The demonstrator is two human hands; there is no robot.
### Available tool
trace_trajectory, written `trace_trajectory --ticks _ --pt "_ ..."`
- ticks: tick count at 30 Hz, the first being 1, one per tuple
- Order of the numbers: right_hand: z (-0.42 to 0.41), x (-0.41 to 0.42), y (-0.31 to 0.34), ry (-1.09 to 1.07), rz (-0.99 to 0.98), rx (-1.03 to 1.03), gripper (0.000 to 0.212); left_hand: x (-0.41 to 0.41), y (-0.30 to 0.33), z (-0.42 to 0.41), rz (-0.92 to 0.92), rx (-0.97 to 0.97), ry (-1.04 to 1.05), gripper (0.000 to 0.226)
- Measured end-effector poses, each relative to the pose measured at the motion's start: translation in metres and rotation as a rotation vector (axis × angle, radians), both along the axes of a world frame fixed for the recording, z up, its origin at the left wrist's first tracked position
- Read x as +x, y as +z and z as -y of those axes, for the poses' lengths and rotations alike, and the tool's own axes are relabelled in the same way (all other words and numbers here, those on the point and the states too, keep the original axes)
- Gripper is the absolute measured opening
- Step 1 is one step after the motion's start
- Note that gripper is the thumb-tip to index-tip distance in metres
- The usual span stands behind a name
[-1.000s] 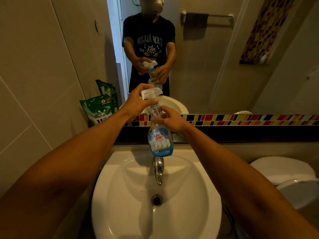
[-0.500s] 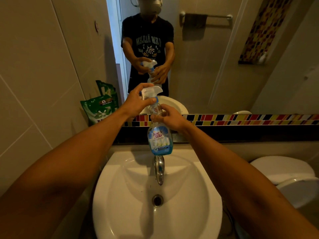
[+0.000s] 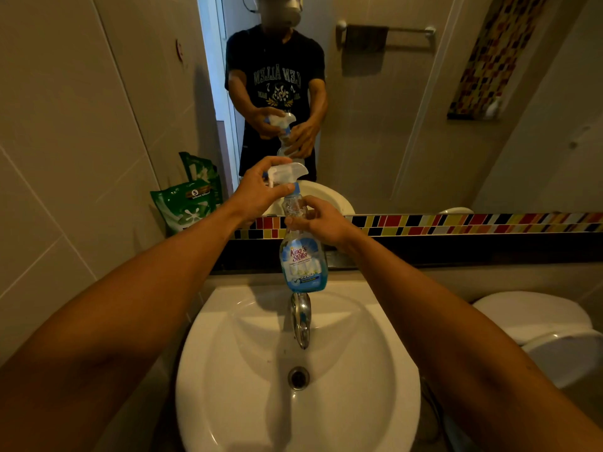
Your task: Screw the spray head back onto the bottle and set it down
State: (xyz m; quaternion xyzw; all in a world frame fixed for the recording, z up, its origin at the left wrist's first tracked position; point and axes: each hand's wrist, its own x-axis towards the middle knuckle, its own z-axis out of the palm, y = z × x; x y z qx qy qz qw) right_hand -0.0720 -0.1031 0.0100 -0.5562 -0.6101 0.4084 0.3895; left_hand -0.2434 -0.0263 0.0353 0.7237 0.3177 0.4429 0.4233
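Clear spray bottle [image 3: 302, 256] stands upright, nozzle leftward; left hand [image 3: 257, 194] grips its trigger head [image 3: 285, 174], right hand [image 3: 321, 220] its neck.

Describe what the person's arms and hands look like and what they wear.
Both forearms are bare from the frame edge to the wrists: no sleeves, watch or bracelet in view. The left hand and right hand wear no gloves and show no rings. In the mirror, the short sleeves of a dark printed T-shirt end above the elbows.

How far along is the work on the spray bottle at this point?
Done: the spray bottle is picked up and held above the sink. In hand: the left hand grips the white trigger head, the right hand holds the neck. Left: the head is not yet off.
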Motion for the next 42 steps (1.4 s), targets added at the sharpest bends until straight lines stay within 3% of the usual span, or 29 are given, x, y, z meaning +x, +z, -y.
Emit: trace_trajectory --ticks 18,42 --pt "-0.0038 0.0006 -0.0032 0.015 -0.01 -0.007 0.041 -0.0001 -0.0022 0.0 -0.024 0.005 0.003 0.052" --pt "-0.0041 0.001 -0.0003 0.024 -0.008 0.004 0.042 0.0067 -0.0039 0.0024 0.083 0.006 0.022 0.053"
